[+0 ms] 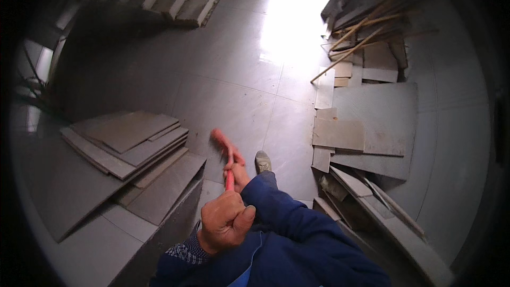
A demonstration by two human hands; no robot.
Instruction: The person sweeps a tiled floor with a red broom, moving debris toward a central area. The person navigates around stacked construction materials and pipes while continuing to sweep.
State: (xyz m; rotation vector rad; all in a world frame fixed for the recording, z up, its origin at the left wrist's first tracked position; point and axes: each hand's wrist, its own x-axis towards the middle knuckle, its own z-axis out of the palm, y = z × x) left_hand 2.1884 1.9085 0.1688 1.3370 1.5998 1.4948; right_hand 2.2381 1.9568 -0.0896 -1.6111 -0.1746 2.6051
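Note:
My left hand (225, 221) is closed around the lower end of the red handle of a hammer-like tool (230, 181), its thumb lying towards the right. Farther up the same handle, my right hand (240, 177) grips it too. The tool points away from me over the tiled floor, and its reddish head is motion-blurred, so its exact kind cannot be told. One shoe (263, 162) shows just right of the tool head.
Stacked tile pieces (131, 135) lie at the left. Cut tiles (338, 133) and thin wooden sticks (350, 54) are on the right, with long leaning boards or slabs (392, 223) nearer me. Stair steps (191, 0) rise at the upper left. Glare covers part of the floor.

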